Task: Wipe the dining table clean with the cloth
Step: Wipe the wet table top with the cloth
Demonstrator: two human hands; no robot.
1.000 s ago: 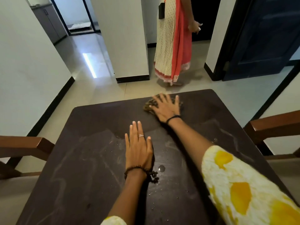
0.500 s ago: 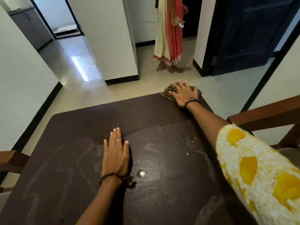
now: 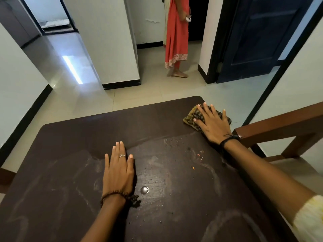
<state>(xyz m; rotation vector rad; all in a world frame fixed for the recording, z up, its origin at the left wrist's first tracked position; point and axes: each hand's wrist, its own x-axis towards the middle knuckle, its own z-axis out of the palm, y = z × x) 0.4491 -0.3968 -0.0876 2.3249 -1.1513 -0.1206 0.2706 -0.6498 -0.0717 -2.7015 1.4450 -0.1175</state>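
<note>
The counter (image 3: 73, 145) has a dark brown, smooth top with a dull sheen, smeared by pale streaks and beaded with water droplets (image 3: 144, 190). At two o'clock lies a patterned woven cloth (image 3: 192, 116), soft and crumpled. The chair (image 3: 279, 126) is polished reddish wood. The floor (image 3: 139, 96) is glossy tile.

Lighting: dim, even indoor light. You get one bright glare streak on the glossy pale tiled floor (image 3: 72, 69) in the far-left passage. Dark brown smeared tabletop (image 3: 70, 140): dull sheen, soft shadows beside your forearms. Focus: sharp centre. Edges: wide-angle bending of walls and door frames.
</note>
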